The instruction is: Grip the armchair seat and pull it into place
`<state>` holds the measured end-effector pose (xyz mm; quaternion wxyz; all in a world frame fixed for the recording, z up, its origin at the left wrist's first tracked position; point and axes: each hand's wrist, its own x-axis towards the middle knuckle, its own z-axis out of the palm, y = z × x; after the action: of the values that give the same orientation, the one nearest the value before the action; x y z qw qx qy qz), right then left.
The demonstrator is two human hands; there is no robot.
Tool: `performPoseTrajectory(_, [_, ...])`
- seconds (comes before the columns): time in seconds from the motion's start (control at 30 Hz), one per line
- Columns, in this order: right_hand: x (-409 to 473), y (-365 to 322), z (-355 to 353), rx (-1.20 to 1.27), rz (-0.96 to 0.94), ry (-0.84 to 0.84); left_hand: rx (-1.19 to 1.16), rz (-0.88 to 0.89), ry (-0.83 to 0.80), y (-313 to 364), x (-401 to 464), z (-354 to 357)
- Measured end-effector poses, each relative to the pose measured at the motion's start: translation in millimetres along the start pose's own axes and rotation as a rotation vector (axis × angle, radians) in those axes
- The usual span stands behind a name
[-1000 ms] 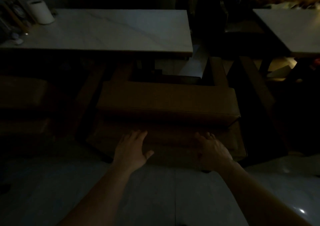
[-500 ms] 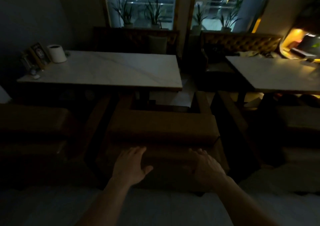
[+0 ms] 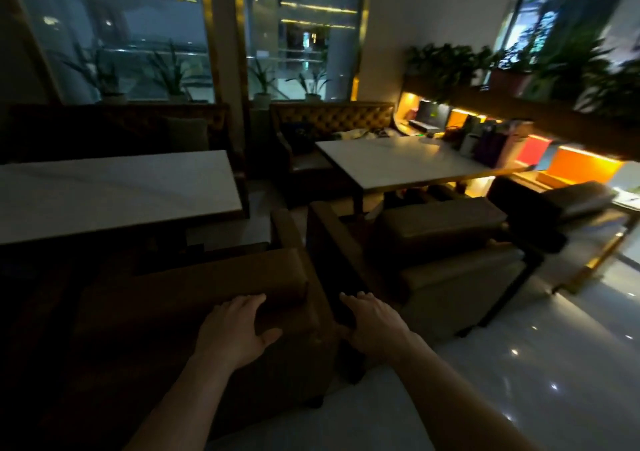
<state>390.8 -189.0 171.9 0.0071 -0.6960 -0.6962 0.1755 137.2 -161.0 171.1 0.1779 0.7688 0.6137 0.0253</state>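
The room is dim, with white tables (image 3: 114, 194) and brown chairs. Our left hand (image 3: 235, 329) lies flat and open on the back of the near chair (image 3: 214, 288), and our right hand (image 3: 375, 326) hangs open just past its right side. We think we are getting hold of the chair; next both hands must grip its back firmly.

Left hand (image 3: 235, 333) lies on the armchair (image 3: 207, 298) back; right hand (image 3: 375, 326) at its right edge. Table (image 3: 114, 191) stands beyond; second armchair (image 3: 443, 263) right.
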Motion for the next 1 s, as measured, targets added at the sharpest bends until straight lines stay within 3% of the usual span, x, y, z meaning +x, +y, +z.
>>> performPoseTrajectory(0.53, [-75,347,-82,0.024,0.261,0.124,0.014,0.235,-0.090,336,88,84])
performPoseTrajectory(0.73, [-60,436,-99,0.047,0.317,0.149,0.007,0.254,-0.074,415,140,110])
performPoseTrajectory(1.0, [28,540,-115,0.055,0.353,0.114,-0.015,0.260,-0.093,480,263,151])
